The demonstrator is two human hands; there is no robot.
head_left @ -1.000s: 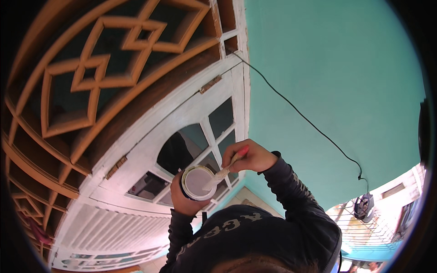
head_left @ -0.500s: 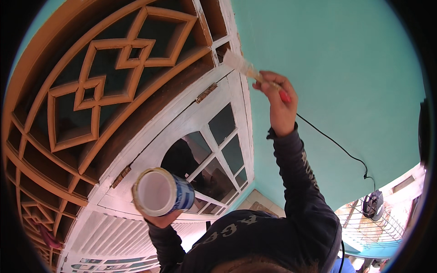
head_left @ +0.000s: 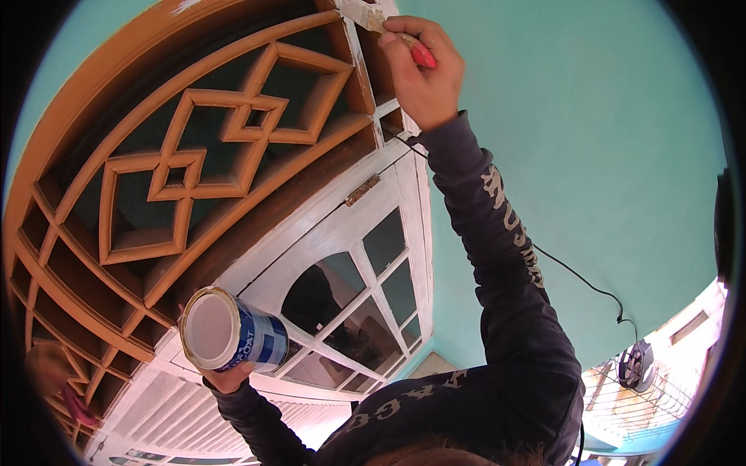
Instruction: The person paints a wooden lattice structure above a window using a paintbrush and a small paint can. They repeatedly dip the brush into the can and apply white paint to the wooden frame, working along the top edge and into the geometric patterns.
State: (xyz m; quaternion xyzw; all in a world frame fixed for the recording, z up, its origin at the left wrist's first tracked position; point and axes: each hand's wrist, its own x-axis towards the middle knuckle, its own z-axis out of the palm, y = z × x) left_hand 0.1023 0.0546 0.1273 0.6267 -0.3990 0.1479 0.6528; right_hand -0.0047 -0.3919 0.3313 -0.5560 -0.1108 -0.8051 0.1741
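Note:
My right hand [head_left: 427,66], raised at the top, grips a paintbrush [head_left: 420,53] by its red-tipped handle. The brush's pale bristles lie against the white-painted upper corner of the wooden frame [head_left: 353,43], beside the green wall; whether they press on it is hard to tell. My left hand [head_left: 231,378] holds up a blue-and-white paint can [head_left: 264,339] from below. The can is tilted, its round opening facing up and left, with white inside and drips on the rim. Brown lattice woodwork [head_left: 186,190] with diamond shapes spreads left of my raised arm.
Beneath the lattice is a white door [head_left: 311,268] with glass panes and a rusty hinge [head_left: 363,190]. A turquoise wall [head_left: 583,155] carries a black cable [head_left: 579,272] down to a small fan [head_left: 637,366] by a wire rack. A blurred brownish shape [head_left: 48,369] shows at lower left.
My right hand and brush have moved up and left, from beside the door's top corner to the frame's upper corner. The can has shifted left and down. A blurred shape has appeared at lower left.

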